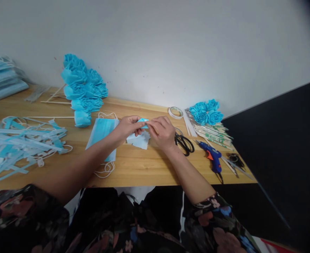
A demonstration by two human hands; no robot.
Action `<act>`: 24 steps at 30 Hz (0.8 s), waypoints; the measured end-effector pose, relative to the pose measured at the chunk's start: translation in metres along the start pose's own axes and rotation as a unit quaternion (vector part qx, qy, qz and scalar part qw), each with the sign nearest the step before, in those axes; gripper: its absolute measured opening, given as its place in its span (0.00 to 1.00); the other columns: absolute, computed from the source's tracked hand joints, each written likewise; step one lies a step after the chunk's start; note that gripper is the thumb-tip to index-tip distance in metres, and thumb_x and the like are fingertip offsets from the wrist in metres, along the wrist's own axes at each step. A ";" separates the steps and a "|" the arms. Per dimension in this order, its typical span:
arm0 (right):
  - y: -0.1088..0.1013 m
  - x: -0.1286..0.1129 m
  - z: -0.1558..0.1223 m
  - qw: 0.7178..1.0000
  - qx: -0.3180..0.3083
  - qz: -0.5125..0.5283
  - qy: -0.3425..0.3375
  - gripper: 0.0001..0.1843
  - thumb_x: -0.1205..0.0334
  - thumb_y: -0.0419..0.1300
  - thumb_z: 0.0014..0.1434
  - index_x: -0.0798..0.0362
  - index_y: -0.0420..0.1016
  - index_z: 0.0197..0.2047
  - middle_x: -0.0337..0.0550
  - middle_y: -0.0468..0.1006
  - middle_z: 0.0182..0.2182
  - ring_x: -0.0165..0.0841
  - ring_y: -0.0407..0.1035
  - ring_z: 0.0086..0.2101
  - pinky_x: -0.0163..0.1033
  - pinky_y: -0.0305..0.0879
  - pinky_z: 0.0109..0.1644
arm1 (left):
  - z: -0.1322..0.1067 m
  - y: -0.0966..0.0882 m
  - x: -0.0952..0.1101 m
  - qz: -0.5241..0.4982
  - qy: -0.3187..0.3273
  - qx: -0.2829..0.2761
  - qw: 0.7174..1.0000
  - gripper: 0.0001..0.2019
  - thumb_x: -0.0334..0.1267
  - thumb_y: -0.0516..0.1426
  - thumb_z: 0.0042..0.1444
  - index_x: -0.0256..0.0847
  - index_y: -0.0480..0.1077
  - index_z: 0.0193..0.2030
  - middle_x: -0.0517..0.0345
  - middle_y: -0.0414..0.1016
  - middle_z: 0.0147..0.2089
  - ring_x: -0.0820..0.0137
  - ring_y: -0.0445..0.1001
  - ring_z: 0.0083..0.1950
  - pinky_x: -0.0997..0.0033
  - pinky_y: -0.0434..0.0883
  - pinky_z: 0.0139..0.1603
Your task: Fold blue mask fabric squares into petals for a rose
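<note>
Both my hands meet over the middle of the wooden table. My left hand and my right hand pinch a small folded piece of blue mask fabric between their fingertips. Under them lie a few cut blue-white fabric squares. A whole blue face mask with white ear loops lies flat just left of my left hand.
Black scissors lie right of my right hand, then a blue glue gun. A tape roll, blue fabric flowers on packed sticks, a bigger flower bunch, cut mask strips and stacked masks surround.
</note>
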State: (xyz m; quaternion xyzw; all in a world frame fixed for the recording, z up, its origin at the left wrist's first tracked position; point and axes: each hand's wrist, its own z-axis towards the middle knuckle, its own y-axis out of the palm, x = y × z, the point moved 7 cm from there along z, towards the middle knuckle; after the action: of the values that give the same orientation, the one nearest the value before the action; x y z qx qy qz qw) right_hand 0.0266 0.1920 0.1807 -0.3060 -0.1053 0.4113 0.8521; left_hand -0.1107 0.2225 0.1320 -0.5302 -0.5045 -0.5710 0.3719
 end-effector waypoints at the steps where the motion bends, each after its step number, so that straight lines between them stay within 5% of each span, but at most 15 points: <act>1: 0.000 -0.001 0.000 1.000 0.003 0.000 -0.005 0.10 0.63 0.57 0.70 0.49 0.81 0.42 0.45 0.82 0.35 0.37 0.73 0.38 0.44 0.70 0.42 | 0.000 0.000 0.001 0.003 0.004 -0.004 1.000 0.10 0.34 0.67 0.56 0.37 0.71 0.29 0.60 0.75 0.24 0.79 0.69 0.21 0.78 0.66 0.25; 12: 0.004 0.005 -0.002 1.000 -0.025 -0.003 0.009 0.10 0.64 0.58 0.69 0.48 0.82 0.40 0.45 0.81 0.35 0.37 0.71 0.38 0.44 0.68 0.42 | -0.003 0.003 0.006 -0.039 0.007 -0.038 0.998 0.08 0.35 0.63 0.57 0.35 0.73 0.28 0.56 0.74 0.25 0.74 0.72 0.25 0.75 0.68 0.27; 24: 0.005 0.000 0.000 0.998 -0.059 0.004 -0.010 0.12 0.65 0.57 0.69 0.50 0.83 0.45 0.45 0.83 0.37 0.37 0.71 0.40 0.44 0.70 0.44 | 0.001 -0.002 -0.002 -0.049 -0.010 -0.001 0.999 0.10 0.35 0.61 0.58 0.34 0.75 0.27 0.52 0.77 0.25 0.72 0.72 0.24 0.72 0.66 0.27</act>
State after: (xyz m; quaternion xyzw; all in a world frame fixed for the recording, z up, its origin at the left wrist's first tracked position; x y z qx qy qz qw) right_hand 0.0235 0.1940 0.1776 -0.3525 -0.1366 0.4107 0.8297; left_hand -0.1125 0.2236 0.1297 -0.5108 -0.5335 -0.5835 0.3377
